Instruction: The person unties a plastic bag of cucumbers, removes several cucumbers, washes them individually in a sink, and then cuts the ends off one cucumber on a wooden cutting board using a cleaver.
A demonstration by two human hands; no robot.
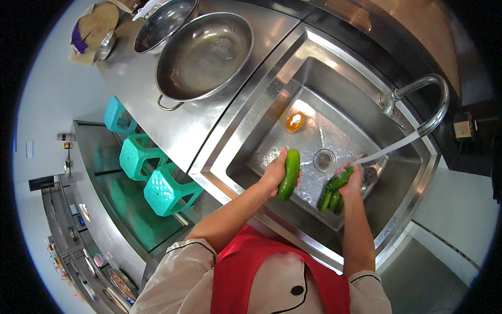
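My left hand [275,172] is wrapped around a green cucumber [289,176], held over the near left side of the stainless steel sink [255,157]. In my right hand [353,182] is another cucumber [340,178], under the water stream [386,149] running from the curved faucet [443,102]. Several more cucumbers [331,200] lie on the sink floor just beneath my right hand. The drain [324,160] sits between my two hands. Toward the far left of the basin rests a shiny orange object [295,122], whose kind I cannot tell.
Left of the sink, a large metal wok [208,55] stands on the steel counter [188,129], another pan [164,23] behind it. A cutting board [98,23] and metal bowl [105,46] are farther off. Green plastic stools [166,192] stand below the counter's left edge.
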